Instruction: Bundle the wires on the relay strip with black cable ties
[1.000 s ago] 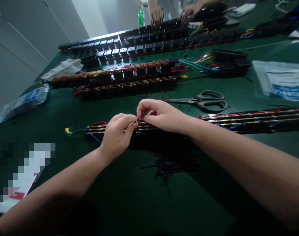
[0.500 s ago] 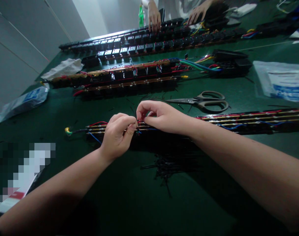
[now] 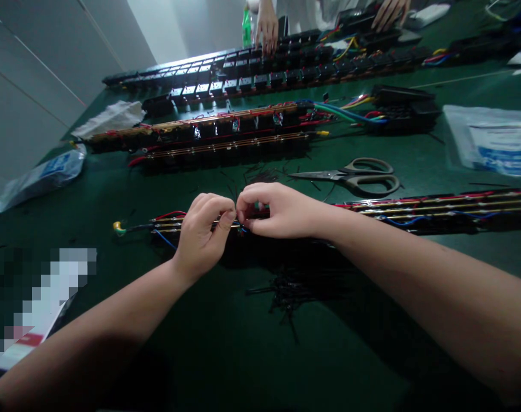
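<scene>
A long black strip assembly (image 3: 440,213) with brass rails and red and blue wires lies across the table in front of me. Over its left part, my left hand (image 3: 205,232) is closed in a pinch, thumb against the bent forefinger. My right hand (image 3: 277,210) faces it, almost touching, thumb and forefinger curled together just above the rails and a blue wire. Whatever thin thing the fingertips hold is too small and dark to make out. Nearer me lies a pile of black cable ties (image 3: 290,292). Scissors (image 3: 350,176) rest behind my right hand.
Thin black offcuts (image 3: 262,171) are scattered beyond my hands. Farther back are another wired assembly (image 3: 200,129) and black segmented strips (image 3: 260,81). Plastic bags (image 3: 492,140) lie at both sides. Across the table, a co-worker's hands (image 3: 267,28) touch the farthest strips.
My right hand has dropped slightly, bringing its fingertips lower beside my left hand's, which has barely shifted. One of the co-worker's hands has moved to the right.
</scene>
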`<state>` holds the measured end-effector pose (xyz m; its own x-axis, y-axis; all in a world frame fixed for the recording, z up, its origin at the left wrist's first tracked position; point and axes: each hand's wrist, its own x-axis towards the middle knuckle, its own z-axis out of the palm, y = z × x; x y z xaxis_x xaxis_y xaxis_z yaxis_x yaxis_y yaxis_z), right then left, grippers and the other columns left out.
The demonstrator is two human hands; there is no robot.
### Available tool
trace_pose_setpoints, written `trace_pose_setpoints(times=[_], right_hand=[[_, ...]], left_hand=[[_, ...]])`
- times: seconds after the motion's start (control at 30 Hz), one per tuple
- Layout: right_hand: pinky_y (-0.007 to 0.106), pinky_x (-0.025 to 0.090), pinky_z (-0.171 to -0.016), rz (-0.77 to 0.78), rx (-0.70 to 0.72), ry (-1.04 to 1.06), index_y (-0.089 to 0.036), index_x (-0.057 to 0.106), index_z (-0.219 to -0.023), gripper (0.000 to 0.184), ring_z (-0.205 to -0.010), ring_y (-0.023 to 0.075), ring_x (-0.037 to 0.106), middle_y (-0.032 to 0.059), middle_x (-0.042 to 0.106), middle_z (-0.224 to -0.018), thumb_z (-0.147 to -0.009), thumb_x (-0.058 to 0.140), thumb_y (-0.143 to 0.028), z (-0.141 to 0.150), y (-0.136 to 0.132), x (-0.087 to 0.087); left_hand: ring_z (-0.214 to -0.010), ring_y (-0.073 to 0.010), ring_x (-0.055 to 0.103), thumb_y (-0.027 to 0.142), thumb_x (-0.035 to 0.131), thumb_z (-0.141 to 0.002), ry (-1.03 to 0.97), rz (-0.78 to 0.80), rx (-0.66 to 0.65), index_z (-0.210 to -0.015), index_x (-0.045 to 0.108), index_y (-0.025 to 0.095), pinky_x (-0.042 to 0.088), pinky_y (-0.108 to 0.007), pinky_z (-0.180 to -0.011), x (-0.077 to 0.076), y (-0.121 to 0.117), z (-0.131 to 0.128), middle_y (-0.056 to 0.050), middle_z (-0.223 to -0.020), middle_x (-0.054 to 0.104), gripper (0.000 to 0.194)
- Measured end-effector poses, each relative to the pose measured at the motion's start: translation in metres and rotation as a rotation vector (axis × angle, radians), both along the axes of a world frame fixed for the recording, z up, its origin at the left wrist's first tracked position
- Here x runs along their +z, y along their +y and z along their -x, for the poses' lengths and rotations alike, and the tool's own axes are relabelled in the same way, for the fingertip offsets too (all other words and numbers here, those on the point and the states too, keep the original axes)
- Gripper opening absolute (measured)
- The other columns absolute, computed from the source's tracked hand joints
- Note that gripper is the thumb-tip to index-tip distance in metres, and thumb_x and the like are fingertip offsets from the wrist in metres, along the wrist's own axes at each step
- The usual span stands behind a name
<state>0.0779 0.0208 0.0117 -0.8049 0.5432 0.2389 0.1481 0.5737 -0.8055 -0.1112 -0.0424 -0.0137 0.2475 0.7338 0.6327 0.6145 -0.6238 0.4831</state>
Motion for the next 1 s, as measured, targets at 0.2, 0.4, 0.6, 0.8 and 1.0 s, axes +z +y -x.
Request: trace_pose_setpoints(times=[0.2,0.4,0.6,0.8,1.0], right_hand=[[0.024,0.046,-0.069,0.004,-0.046,-0.010,-0.015,0.063,-0.081,0.012,-0.073,0.0110,0.056,-0.0008,0.062,-0.079,-0.072,0.062,-0.007,0.0007,0.0000,-0.0007],[0.024,0.045,-0.068,-0.031,-0.047,-0.035,-0.015,0.064,-0.078,0.011,-0.072,0.0107,0.055,-0.0009,0.061,-0.078,-0.073,0.062,-0.005,0.0009,0.0002,-0.0017],[0.025,0.042,-0.067,-0.137,-0.036,-0.062,-0.015,0.064,-0.078,0.008,-0.073,0.0123,0.054,0.0003,0.060,-0.077,-0.073,0.063,-0.009,0.0015,-0.0008,-0.0016],[0.025,0.040,-0.067,-0.196,-0.016,-0.103,-0.014,0.063,-0.078,0.008,-0.074,0.0134,0.052,0.0010,0.059,-0.075,-0.073,0.064,-0.008,0.0027,-0.0012,-0.0007],[0.025,0.038,-0.066,-0.214,-0.009,-0.125,-0.015,0.060,-0.078,0.009,-0.075,0.0139,0.051,0.0009,0.059,-0.076,-0.073,0.064,-0.008,0.0038,-0.0004,-0.0004]], left_hand=[[-0.078,-0.0128,0.052,0.018,0.052,-0.095,-0.002,-0.002,-0.005,-0.087,0.056,0.021,0.042,-0.030,-0.073,-0.0002,0.0001,0.0002,0.001,-0.082,0.059,0.010],[-0.079,-0.0133,0.053,0.019,0.052,-0.096,0.004,0.000,-0.008,-0.087,0.056,0.021,0.042,-0.030,-0.072,-0.0007,0.0001,0.0007,0.001,-0.081,0.059,0.010],[-0.078,-0.0136,0.053,0.019,0.052,-0.095,0.004,0.003,-0.013,-0.086,0.056,0.021,0.043,-0.031,-0.071,-0.0008,-0.0004,0.0010,0.000,-0.081,0.059,0.010],[-0.078,-0.0129,0.053,0.018,0.052,-0.095,-0.029,0.004,-0.038,-0.087,0.056,0.021,0.044,-0.030,-0.070,-0.0020,-0.0010,0.0017,0.000,-0.081,0.058,0.009],[-0.079,-0.0125,0.054,0.016,0.054,-0.094,-0.045,-0.011,-0.056,-0.087,0.056,0.021,0.044,-0.030,-0.071,-0.0034,-0.0014,0.0028,0.001,-0.082,0.059,0.008]])
